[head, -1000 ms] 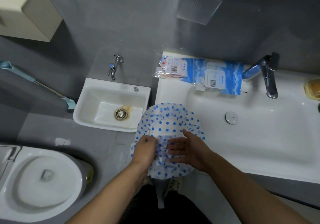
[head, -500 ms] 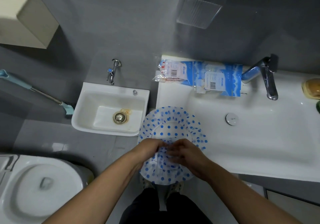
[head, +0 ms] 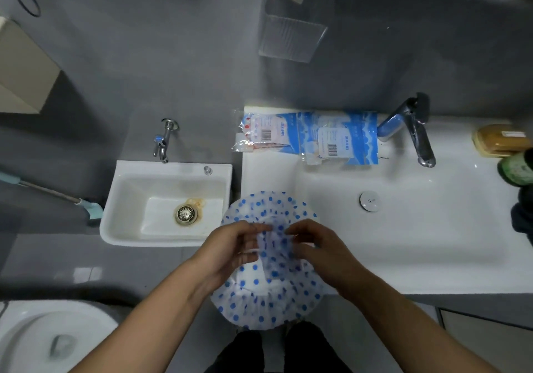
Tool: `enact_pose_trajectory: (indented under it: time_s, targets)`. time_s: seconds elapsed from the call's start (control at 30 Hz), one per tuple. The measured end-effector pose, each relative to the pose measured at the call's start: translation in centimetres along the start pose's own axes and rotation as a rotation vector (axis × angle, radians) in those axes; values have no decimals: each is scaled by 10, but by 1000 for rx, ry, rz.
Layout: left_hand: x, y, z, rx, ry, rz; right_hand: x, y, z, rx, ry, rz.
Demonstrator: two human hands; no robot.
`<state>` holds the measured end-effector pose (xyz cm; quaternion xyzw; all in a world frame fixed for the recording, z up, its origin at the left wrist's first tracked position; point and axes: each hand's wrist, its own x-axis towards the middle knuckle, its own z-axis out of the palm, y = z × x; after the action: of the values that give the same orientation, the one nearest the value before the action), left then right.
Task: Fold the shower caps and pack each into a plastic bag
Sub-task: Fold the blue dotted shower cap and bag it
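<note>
A clear shower cap with blue dots (head: 268,294) is spread in front of me over the left front corner of the white washbasin (head: 418,257). My left hand (head: 230,248) and my right hand (head: 320,251) both pinch its bunched middle, fingertips nearly touching. The cap's rim fans out above and below my hands. Several plastic bags with blue print and barcodes (head: 317,139) lie at the back of the basin top, some overlapping.
A chrome tap (head: 418,133) and a drain plug (head: 369,200) belong to the washbasin. A small low sink (head: 170,205) sits to the left, a toilet (head: 49,338) at the bottom left. Soap (head: 501,139) and a green jar (head: 519,168) stand at the right edge.
My hands have lifted and gathered the cap's middle into a bunch; earlier they pressed it flatter. The cap's lower edge now hangs further over the basin's front.
</note>
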<state>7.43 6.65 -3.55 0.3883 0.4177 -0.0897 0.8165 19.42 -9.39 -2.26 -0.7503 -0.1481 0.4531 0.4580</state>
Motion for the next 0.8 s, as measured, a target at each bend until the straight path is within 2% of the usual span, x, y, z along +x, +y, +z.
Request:
enact_pose_trajectory:
  time_s: [0.03, 0.07, 0.1, 0.2, 0.27, 0.4, 0.5, 0.6, 0.73, 0.8]
  targets:
    - [2, 6, 6, -32, -30, 26, 2, -5, -10, -215, 11, -102]
    - [7, 13, 16, -59, -63, 44, 6, -10, -23, -303, -6, -143]
    - [9, 19, 23, -83, -96, 53, 9, -15, -32, -277, -54, -130]
    - [24, 32, 51, -130, -170, 67, 19, -24, -68, 34, -251, -5]
    - [41, 37, 70, -110, -164, 73, 29, -23, -94, 100, -252, 17]
    - [89, 49, 105, 87, 132, 134, 53, -9, -138, 40, 23, -21]
    - [127, 60, 131, 114, 181, 123, 66, 1, -166, -32, 195, -41]
    - [161, 63, 149, 337, 293, 147, 69, 7, -188, -114, 212, -71]
    - [183, 64, 160, 776, 498, 127, 68, 10, -206, -148, 161, -80]
    - [185, 67, 161, 787, 521, 126, 68, 12, -211, -163, 151, -79]
